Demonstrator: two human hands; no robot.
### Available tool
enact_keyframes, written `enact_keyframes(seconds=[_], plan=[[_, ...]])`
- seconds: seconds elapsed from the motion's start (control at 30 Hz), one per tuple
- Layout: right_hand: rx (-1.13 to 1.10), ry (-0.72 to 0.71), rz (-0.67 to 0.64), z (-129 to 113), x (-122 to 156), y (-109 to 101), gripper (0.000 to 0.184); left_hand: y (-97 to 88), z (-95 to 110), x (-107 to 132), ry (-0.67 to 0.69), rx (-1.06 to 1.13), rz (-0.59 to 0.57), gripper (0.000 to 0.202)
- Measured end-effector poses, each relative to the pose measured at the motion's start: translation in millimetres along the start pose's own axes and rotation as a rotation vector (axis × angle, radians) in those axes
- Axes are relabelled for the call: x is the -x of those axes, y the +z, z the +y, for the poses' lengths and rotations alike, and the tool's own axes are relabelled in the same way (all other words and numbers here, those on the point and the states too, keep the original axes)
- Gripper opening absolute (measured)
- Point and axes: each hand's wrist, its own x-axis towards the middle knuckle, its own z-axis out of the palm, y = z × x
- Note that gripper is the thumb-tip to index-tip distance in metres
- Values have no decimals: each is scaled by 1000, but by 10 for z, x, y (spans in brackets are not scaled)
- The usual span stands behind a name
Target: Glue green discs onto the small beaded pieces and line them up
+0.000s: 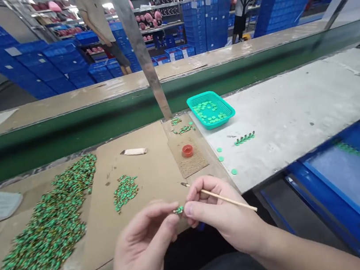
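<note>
Head view: a long bench (296,101) carries a broad heap of green-and-gold pieces (54,219) toward its left edge, with a turquoise basket (219,124) of green discs (220,117) at its far edge. Over the near edge, the left hand (144,242) and right hand (222,211) meet, the left pinched nearly closed, the right curled around a slim brush (230,200). Beyond them, toward the far edge, sits a red cup (188,153), while one tiny green piece (179,209) is held between both hands' fingertips.
</note>
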Motion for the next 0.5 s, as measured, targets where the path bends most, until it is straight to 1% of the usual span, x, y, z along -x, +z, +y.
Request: enact_keyframes(seconds=[0.1, 0.17, 0.23, 0.27, 0.3, 0.33, 0.37, 0.4, 0.5], plan=[[55, 0, 6, 110, 53, -132, 54, 139, -163, 109, -69, 121, 37, 35], [182, -55, 48, 149, 98, -292, 43, 147, -271, 121, -110, 127, 54, 37], [445, -223, 102, 109, 130, -512, 26, 89, -361, 57, -115, 42, 75, 42], [628, -361, 125, 55, 134, -630, 26, 50, -397, -2, -105, -30, 84, 44], [816, -482, 131, -18, 128, -743, 37, 13, -426, -74, -85, -111, 90, 47], [968, -575, 143, -102, 112, -841, 46, -13, -449, -152, -69, -187, 79, 49], [1081, -613, 133, -187, 87, -920, 51, -24, -468, -230, -63, -247, 55, 49], [1162, -622, 120, -265, 54, -975, 52, -16, -483, -301, -58, -290, 17, 49], [1289, -684, 68, -392, -58, -1017, 42, 88, -529, -435, -29, -362, -115, 42]])
